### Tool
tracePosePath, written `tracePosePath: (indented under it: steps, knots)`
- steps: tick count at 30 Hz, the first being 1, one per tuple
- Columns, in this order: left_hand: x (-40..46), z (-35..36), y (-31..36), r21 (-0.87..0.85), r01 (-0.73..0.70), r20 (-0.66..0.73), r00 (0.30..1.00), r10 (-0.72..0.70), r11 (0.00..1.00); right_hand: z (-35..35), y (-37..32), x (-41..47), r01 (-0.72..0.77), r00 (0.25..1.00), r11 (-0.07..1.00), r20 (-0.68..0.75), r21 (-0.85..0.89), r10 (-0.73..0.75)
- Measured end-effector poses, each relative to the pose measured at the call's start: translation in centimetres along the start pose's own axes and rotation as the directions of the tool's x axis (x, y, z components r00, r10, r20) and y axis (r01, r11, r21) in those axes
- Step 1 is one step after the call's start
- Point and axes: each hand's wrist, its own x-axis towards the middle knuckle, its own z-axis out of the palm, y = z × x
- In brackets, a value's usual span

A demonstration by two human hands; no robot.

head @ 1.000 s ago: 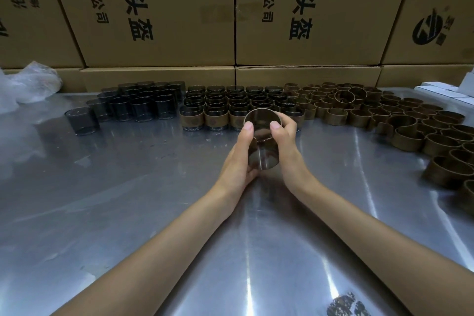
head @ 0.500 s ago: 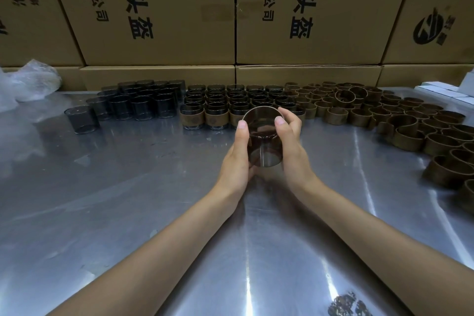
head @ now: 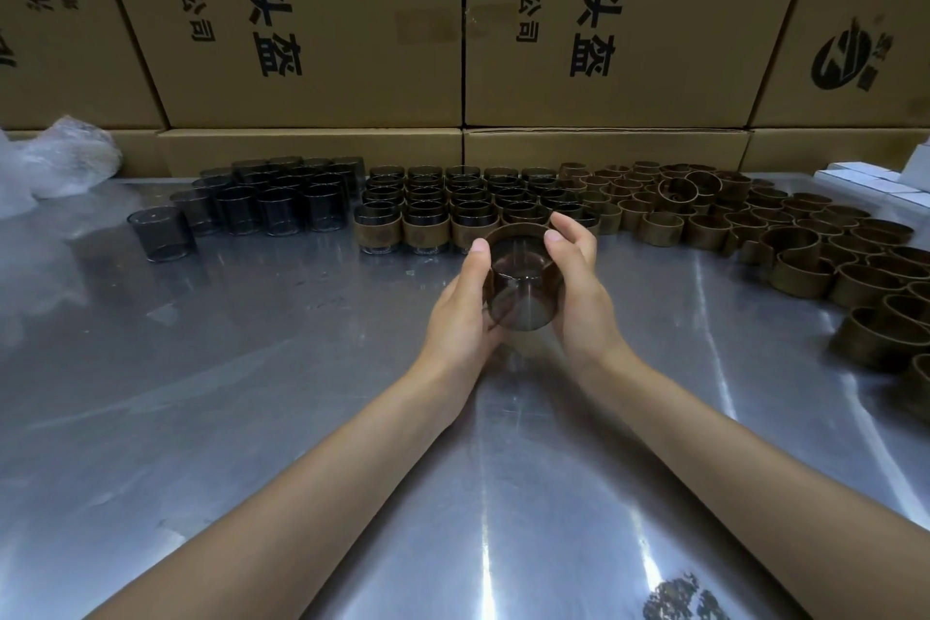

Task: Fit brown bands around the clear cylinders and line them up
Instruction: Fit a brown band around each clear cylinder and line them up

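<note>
A clear cylinder [head: 521, 290] with a brown band around its upper part is held above the metal table [head: 302, 393], tilted toward me. My left hand [head: 465, 305] grips its left side and my right hand [head: 578, 290] its right side, thumbs on the band's rim. Behind it, banded cylinders [head: 453, 212] stand in neat rows. Bare clear cylinders [head: 272, 204] are grouped to the left, with one [head: 161, 234] standing apart. Loose brown bands [head: 785, 237] spread over the right side.
Large cardboard boxes [head: 453, 40] form a wall along the table's back edge. A crumpled plastic bag [head: 55, 161] lies at the far left. White boxes [head: 875, 181] sit at the far right.
Both hands have kept hold of the cylinder and the brown band has slid further along it. The hands shifted slightly toward me.
</note>
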Motion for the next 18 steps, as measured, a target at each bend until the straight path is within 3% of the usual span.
tracePosePath:
  steps: [6,11,13,18]
  knots:
    - [0.0,-0.5,0.7,0.001,-0.032,-0.028,0.999,0.032,0.999,-0.7,0.0,0.4,-0.174,0.979,0.985,0.108,-0.016,0.175]
    - [0.2,-1.1,1.3,0.05,-0.015,-0.045,0.999,0.017,0.999,-2.4,-1.5,0.5,-0.5,0.797,0.864,0.359,-0.058,0.486]
    - [0.2,-1.4,1.6,0.022,0.034,0.024,0.999,-0.034,0.999,-3.0,-1.6,0.6,-0.55,0.77,0.835,0.4,0.021,0.497]
    - [-0.1,-2.2,2.7,0.02,0.224,0.179,0.958,-0.224,0.974,-3.7,-1.4,0.7,-0.55,0.79,0.82,0.416,0.156,0.45]
